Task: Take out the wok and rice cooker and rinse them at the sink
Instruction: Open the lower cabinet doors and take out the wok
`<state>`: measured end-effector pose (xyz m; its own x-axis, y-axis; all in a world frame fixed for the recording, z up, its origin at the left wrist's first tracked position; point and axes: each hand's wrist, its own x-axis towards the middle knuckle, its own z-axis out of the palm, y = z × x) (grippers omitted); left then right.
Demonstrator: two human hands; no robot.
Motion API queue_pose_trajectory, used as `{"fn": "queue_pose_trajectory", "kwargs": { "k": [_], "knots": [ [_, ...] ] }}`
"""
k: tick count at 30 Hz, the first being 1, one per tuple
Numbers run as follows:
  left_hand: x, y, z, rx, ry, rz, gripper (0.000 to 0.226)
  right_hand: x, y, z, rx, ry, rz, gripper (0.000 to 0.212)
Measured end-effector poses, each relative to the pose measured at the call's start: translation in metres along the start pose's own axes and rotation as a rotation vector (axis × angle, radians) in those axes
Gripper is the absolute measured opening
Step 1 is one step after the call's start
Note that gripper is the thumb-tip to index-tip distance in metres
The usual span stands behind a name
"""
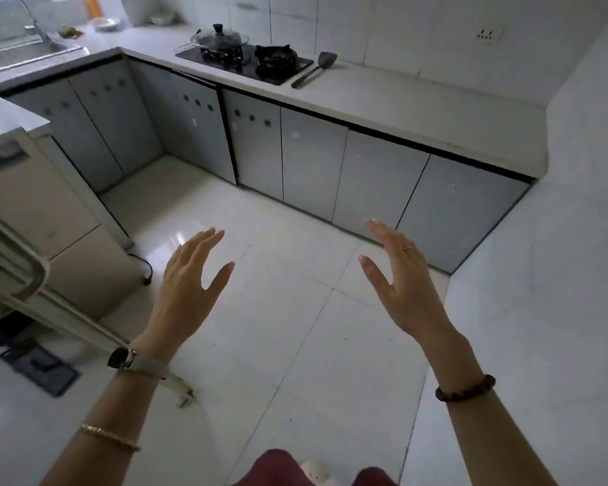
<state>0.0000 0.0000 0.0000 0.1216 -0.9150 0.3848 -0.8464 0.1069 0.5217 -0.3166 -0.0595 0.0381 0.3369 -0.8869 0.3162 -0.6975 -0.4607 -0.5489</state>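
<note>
Both the left hand (186, 275) and right hand (401, 275) are held open and empty, presumably readied for the lidded wok (219, 42) on the stove (246, 61)

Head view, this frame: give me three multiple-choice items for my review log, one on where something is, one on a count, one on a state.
1. Where does the lidded pan sit?
A. In the sink
B. On the stove's left burner
C. On the floor

2. How many burners does the stove have?
A. One
B. Two
C. Four

3. What state are the left hand and right hand in?
A. Both open and empty
B. Both holding the pan
C. One closed on the spatula

Answers:
1. B, the pan rests on the left burner, with the sink far to the left.
2. B, two grates show on the black cooktop.
3. A, fingers are spread in the air over the floor, and the spatula lies untouched on the counter.
</note>
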Motion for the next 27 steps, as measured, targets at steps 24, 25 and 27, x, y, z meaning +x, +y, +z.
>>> {"fn": "queue_pose_trajectory", "kwargs": {
  "k": [24,25,27],
  "knots": [
    [0.247,-0.071,0.107,-0.05,-0.149,0.036,0.053,0.194,0.092,0.078,0.048,-0.03,0.275,0.048],
    [0.266,-0.078,0.109,-0.057,-0.157,0.038,0.052,0.21,0.093,0.081,0.05,-0.015,0.282,0.048],
    [0.301,-0.09,0.114,-0.068,-0.167,0.06,0.052,0.24,0.098,0.086,0.05,0.018,0.295,0.049]
  ]
}}
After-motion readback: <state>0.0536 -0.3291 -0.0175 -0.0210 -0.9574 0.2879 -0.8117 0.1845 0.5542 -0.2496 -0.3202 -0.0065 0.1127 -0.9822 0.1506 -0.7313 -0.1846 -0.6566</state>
